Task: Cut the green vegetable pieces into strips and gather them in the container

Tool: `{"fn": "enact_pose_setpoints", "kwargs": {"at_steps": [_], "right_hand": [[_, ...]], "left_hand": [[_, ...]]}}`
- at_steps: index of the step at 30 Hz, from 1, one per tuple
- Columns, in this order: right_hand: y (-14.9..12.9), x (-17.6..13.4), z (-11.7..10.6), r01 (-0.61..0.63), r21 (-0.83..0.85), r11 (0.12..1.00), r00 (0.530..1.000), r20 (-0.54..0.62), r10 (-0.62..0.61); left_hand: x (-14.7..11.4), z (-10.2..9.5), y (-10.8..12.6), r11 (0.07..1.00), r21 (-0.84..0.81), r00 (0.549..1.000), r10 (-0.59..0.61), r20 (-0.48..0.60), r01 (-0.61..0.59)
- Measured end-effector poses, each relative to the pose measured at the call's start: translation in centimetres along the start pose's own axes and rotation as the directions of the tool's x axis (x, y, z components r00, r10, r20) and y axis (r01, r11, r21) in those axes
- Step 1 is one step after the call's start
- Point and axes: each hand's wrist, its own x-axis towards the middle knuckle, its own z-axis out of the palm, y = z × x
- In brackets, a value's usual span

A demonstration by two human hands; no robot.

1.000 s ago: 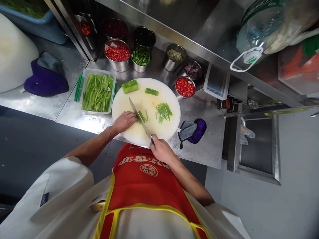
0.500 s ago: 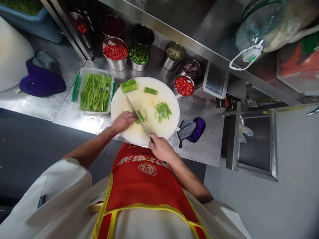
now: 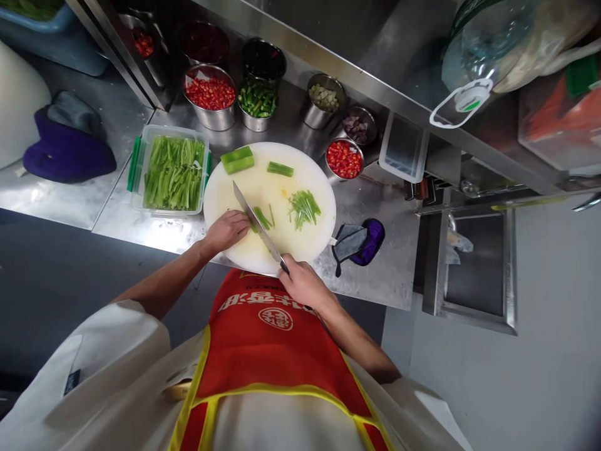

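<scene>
My right hand [image 3: 302,282] is closed round the dark handle of a kitchen knife [image 3: 256,219], its blade slanting up and left across the round white cutting board [image 3: 300,250]. Left of the blade, my left hand [image 3: 228,230] presses a piece of green vegetable [image 3: 255,229] to the board with curled fingers, which partly hide it. Thin slices [image 3: 263,217] lie just right of the blade. Further right is a loose heap of green strips [image 3: 304,209]. Toward the board's far edge rest a thick green block [image 3: 237,160] and a smaller green piece [image 3: 280,168].
A clear box of green strips [image 3: 173,174] stands left of the board. Behind are steel pots of chopped red chillies [image 3: 210,94], green chillies [image 3: 257,101] and other cut ingredients. A grey and purple cloth item [image 3: 359,242] lies at right. A steel shelf [image 3: 357,69] overhangs the back.
The whole view has shifted slightly, so the board and pots sit a little further left. Both hands and the knife keep nearly the same place on the board.
</scene>
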Motion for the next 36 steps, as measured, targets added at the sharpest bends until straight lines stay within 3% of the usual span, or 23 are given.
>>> {"fn": "enact_pose_setpoints", "kwargs": {"at_steps": [13,16,19,24,27,30,33,36], "right_hand": [[0.3,0.9,1.1,-0.009,0.038,0.999,0.999,-0.034,0.010],[1.1,1.5,1.3,-0.007,0.135,0.991,0.998,-0.056,0.015],[2.6,1.2,1.3,-0.055,0.353,0.934,0.998,-0.015,0.064],[6.1,-0.2,1.6,-0.157,0.599,0.785,0.982,0.011,0.188],[7.6,-1.1,1.1,-0.156,0.594,0.789,0.971,-0.054,0.233],[8.1,-2.7,0.0,-0.087,0.530,0.843,0.961,-0.178,0.211],[7.7,-4.6,-0.7,0.086,0.483,0.872,0.947,-0.311,0.078],[7.2,-5.8,-0.5,0.200,0.442,0.874,0.936,-0.349,-0.037]], "left_hand": [[-0.2,-0.1,-0.1,1.000,0.028,1.000,0.003,-0.015,-0.003],[-0.2,-0.2,-0.3,1.000,0.012,1.000,-0.007,-0.030,0.008],[0.2,-0.1,-0.3,1.000,0.028,0.999,-0.012,-0.031,0.012],[3.7,1.4,1.1,1.000,0.006,1.000,0.005,0.031,-0.005],[6.9,3.1,2.2,0.999,-0.015,0.996,0.045,0.082,-0.044],[9.5,4.4,3.1,0.997,-0.050,0.997,0.067,0.040,-0.065],[10.6,3.2,4.1,0.996,-0.064,0.996,0.051,-0.072,-0.056],[11.0,-1.1,5.5,1.000,-0.024,0.972,-0.016,-0.233,0.010]]}}
